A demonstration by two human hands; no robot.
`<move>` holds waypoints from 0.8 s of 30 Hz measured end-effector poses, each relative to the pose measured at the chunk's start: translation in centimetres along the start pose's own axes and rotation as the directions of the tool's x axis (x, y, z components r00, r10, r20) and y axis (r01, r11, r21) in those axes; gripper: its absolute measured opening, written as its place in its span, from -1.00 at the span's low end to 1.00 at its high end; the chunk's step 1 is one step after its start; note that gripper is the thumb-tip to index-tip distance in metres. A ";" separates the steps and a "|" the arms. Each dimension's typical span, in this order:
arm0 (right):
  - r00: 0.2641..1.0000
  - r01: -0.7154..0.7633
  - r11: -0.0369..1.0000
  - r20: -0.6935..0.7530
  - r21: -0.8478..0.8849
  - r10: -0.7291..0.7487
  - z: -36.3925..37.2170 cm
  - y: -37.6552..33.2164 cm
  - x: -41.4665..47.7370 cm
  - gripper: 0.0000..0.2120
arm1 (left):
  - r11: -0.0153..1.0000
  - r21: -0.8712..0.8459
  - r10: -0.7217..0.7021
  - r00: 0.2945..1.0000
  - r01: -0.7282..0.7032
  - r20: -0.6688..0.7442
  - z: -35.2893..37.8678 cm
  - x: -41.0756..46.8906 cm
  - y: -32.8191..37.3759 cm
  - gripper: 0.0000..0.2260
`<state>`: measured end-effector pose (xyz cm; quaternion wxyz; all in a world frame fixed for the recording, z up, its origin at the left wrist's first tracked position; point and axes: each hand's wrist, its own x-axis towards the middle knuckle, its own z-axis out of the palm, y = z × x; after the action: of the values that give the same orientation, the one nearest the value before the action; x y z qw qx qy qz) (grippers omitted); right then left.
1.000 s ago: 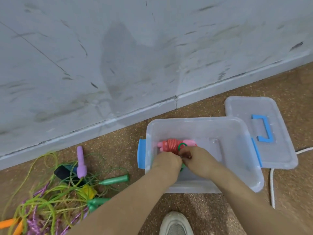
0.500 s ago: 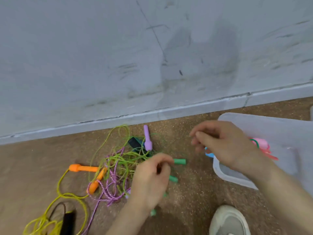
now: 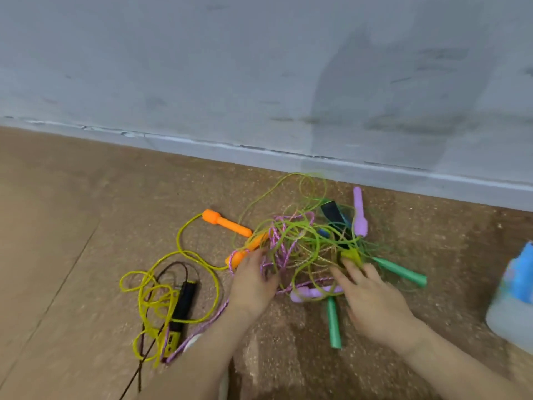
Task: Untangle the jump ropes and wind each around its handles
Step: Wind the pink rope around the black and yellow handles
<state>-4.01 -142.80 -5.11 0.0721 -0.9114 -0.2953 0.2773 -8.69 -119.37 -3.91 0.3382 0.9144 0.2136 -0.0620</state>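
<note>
Left hand (image 3: 253, 284): fingers stretched forward and thumb spread aside, lying on the purple braided rope (image 3: 278, 243) at the left edge of the tangle (image 3: 302, 241); fingertips just beside the nearer orange handle (image 3: 245, 253). Right hand (image 3: 372, 301): fingers straight and spread wide, tips touching the green cord (image 3: 300, 194) at the tangle's right side, close to a yellow-green piece (image 3: 350, 255); nothing is clasped in this hand.

Between the two hands lies one purple handle (image 3: 311, 293), flat on the floor (image 3: 86, 226); the second purple handle (image 3: 359, 212) sits at the far side of the tangle, beside a black handle (image 3: 333, 213). Two green handles noted: one (image 3: 401, 271) just right of the right hand's fingers, one (image 3: 333, 321) pointing toward the person, between the forearms. The farther orange handle (image 3: 226, 223) lies clear of the heap on its left; the yellow rope (image 3: 178, 284) runs from it in loose loops over another black handle (image 3: 184, 304), well left of the left hand.

All ropes are on the floor near the wall (image 3: 259, 67); none is wound. A clear box (image 3: 507, 319) with a blue handle stands at the right edge, apart from the heap; blurred.
</note>
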 end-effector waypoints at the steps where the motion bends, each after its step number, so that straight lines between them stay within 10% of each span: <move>1: 1.000 -0.028 0.999 0.010 -0.041 0.028 0.1 0.3 0.3 -0.30 | 0.996 -0.082 0.029 0.999 -0.026 0.031 0.3 0.9 0.5 -0.46; 4: 0.988 -0.156 0.987 -0.007 0.037 0.156 -0.3 1.1 1.5 -0.27 | 1.000 -0.009 -0.012 0.981 0.014 0.195 2.3 3.4 2.3 -0.31; 7: 0.942 -0.301 0.832 0.010 0.467 0.335 -2.5 1.1 2.6 -0.44 | 0.984 0.169 -0.003 0.933 -0.062 0.361 2.8 4.1 4.2 -0.63; 10: 0.924 -0.382 0.832 0.164 0.401 0.345 -6.2 1.0 2.8 -0.66 | 0.972 0.063 0.173 0.869 -0.227 0.463 -1.1 3.6 5.5 -0.65; 14: 0.949 -0.217 0.972 0.254 0.087 0.189 -13.0 -2.3 1.7 -0.89 | 0.899 0.084 0.341 0.806 -0.431 0.484 -10.3 2.4 8.2 -0.72; 20: 0.944 0.239 0.806 0.066 0.542 -0.324 -26.5 -13.8 -3.5 -0.33 | 0.792 0.064 0.566 0.769 -0.608 0.299 -24.5 -3.6 13.5 -0.81; 24: 0.904 0.396 0.793 -0.045 0.463 -0.425 -31.4 -21.8 -7.6 -0.90 | 0.838 -0.074 0.545 0.837 -0.541 0.042 -33.0 -9.0 14.5 -0.82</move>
<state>-2.74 -128.44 31.08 0.3361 -0.7728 -0.4136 0.3448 -11.53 -111.10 32.17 0.3753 0.9247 -0.0631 0.0146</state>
